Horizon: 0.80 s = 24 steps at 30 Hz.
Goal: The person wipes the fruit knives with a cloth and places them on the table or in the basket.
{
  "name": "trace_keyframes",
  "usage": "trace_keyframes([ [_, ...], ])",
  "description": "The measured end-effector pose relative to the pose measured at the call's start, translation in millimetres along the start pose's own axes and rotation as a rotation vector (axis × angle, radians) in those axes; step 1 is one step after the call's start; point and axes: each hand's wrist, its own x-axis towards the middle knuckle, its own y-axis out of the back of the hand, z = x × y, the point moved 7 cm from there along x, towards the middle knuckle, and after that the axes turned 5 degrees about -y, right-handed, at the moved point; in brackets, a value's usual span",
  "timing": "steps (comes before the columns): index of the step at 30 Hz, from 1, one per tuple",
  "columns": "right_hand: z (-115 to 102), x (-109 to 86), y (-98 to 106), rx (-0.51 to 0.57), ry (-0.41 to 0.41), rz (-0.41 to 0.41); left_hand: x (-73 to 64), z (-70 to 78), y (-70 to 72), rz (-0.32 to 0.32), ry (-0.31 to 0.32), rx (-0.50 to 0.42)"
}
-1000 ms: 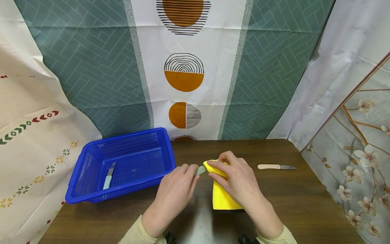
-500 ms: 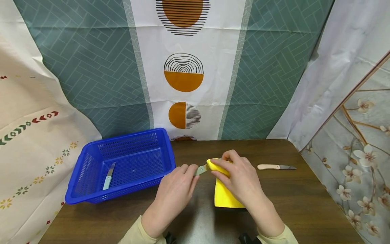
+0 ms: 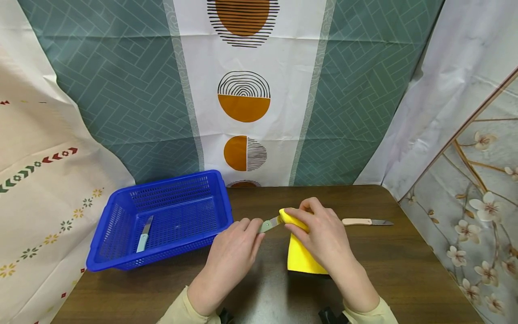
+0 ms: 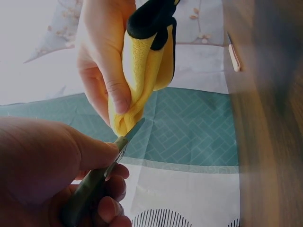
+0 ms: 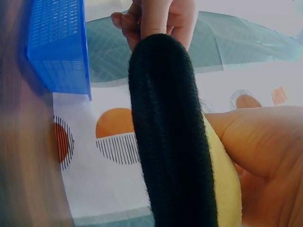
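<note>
My left hand (image 3: 234, 246) grips the green handle of a small knife (image 3: 265, 225), blade pointing right. My right hand (image 3: 323, 234) pinches a folded yellow cloth (image 3: 304, 258) around the blade's outer part; a short stretch of bare blade shows between handle and cloth. In the left wrist view the cloth (image 4: 142, 71) has a black edging and its folded end meets the blade beside the right thumb. The cloth's dark side (image 5: 165, 132) fills the middle of the right wrist view and hides the knife there. The cloth's lower part hangs down over the table.
A blue perforated basket (image 3: 162, 258) stands on the left of the brown table (image 3: 408, 279), with a light-blue-handled knife (image 3: 144, 235) lying in it. Another knife (image 3: 357, 221) with a cream handle lies on the table to the right. Patterned curtains (image 3: 251, 58) hang behind the table.
My right hand and the yellow cloth have slid a little to the right along the blade, away from the handle, baring more of it. My left hand stays in place.
</note>
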Motion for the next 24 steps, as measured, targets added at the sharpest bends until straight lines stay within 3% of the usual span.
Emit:
trace_keyframes([
  [13,7,1.6,1,-0.007,-0.062,-0.02,0.6,-1.0,-1.3,-0.018,0.012,-0.003],
  [24,11,1.9,2,-0.015,-0.086,-0.012,0.4,0.1,0.3,0.003,0.003,-0.001],
])
